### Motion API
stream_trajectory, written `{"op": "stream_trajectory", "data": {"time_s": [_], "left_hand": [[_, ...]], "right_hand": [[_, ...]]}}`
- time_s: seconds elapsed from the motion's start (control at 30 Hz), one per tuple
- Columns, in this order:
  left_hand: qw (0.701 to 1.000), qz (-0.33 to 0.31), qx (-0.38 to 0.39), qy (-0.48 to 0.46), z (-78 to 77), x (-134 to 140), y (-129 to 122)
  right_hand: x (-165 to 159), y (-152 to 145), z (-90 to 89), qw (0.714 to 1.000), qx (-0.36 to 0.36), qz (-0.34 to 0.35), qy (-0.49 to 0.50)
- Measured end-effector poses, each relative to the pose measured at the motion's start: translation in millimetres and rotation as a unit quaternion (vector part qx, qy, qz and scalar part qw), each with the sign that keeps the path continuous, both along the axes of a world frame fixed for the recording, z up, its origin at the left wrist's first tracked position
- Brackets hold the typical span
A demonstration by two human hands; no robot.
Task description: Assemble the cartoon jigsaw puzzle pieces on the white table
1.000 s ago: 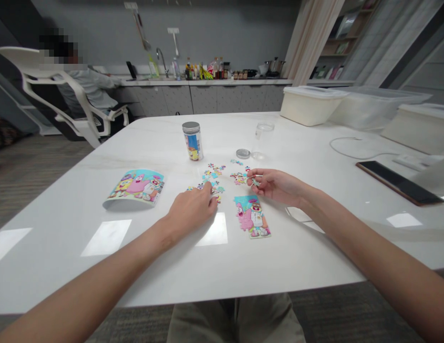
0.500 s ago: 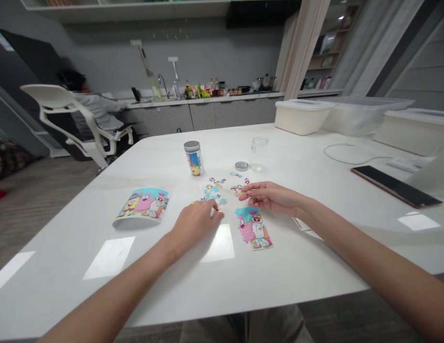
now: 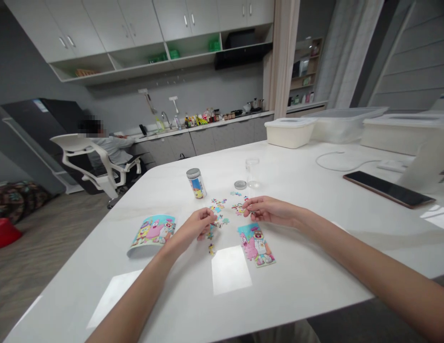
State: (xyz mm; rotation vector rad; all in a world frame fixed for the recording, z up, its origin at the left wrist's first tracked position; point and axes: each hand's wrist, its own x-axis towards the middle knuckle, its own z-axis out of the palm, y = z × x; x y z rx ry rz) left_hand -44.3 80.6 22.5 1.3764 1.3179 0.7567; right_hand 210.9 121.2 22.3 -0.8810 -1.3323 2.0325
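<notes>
My left hand [image 3: 197, 225] is over the left side of the loose jigsaw puzzle pieces [image 3: 220, 203], thumb and fingers drawn together; anything between the fingertips is too small to make out. To the right, my right hand [image 3: 270, 209] pinches what looks like a small puzzle piece, mostly hidden by the fingers. Just below it lies a joined section of puzzle [image 3: 257, 245] with pink and white cartoon figures. A lone yellowish piece [image 3: 211, 249] rests below my left hand. Left of that hand, a curled picture sheet [image 3: 153, 231] shows similar figures.
Behind the pieces stand a lidded picture jar [image 3: 196, 183] and an open clear jar [image 3: 252, 172], a metal lid [image 3: 240, 185] beside it. A phone [image 3: 388, 189], a white cable [image 3: 329, 166] and plastic boxes [image 3: 289, 133] are on the right. A person sits beyond the table.
The view has tilted up. My left hand has lifted and drawn back from the pieces, uncovering some, including the lone yellowish one. My right hand stays pinched above the joined section.
</notes>
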Motion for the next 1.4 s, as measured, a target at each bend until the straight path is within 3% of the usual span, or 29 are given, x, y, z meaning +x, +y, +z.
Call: {"op": "stream_trajectory", "data": {"time_s": [0.13,0.27,0.53,0.73,0.9,1.4], "left_hand": [[0.983,0.013,0.013,-0.181,3.5,-15.2,8.6],[0.963,0.052,0.023,-0.262,-3.7,-25.6,15.7],[0.957,0.089,0.042,-0.272,-24.9,-30.9,25.3],[0.96,0.078,0.034,-0.266,-26.8,-30.5,25.0],[0.96,0.074,0.073,-0.262,-27.4,-28.7,23.8],[0.96,0.056,0.061,-0.267,-27.4,-26.0,25.6]], "right_hand": [[3.2,2.3,0.7,1.0,0.0,0.011,0.011],[4.4,2.4,0.6,1.0,0.001,-0.002,0.01],[1.9,3.3,-3.8,1.0,0.005,-0.002,-0.013],[3.4,5.9,-8.6,1.0,-0.001,0.014,0.012],[3.5,1.6,-5.6,0.999,0.0,0.039,0.018],[-1.2,1.0,-5.9,1.0,0.018,0.011,-0.014]]}}
